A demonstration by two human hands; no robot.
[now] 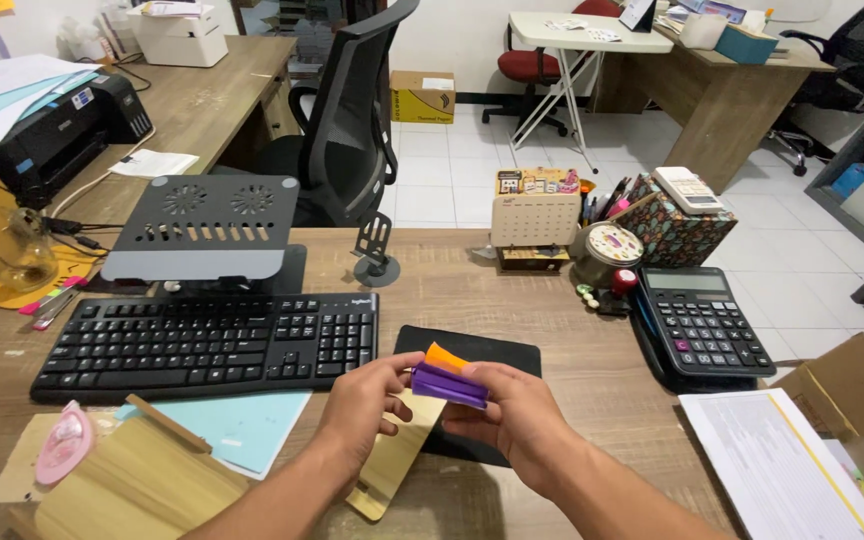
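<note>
Both hands meet above desk (572, 400): left hand (362, 405) grip pinches purple-orange block (448, 378), right hand (517, 420) grip closed around its other end, over black mousepad (497, 352).

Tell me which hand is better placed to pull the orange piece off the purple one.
Probably left. The left hand fingertips sit by the orange piece, while the right hand wraps the purple piece.

Bright even indoor light, soft shadows, sharp focus, wide-angle edge bending
</note>
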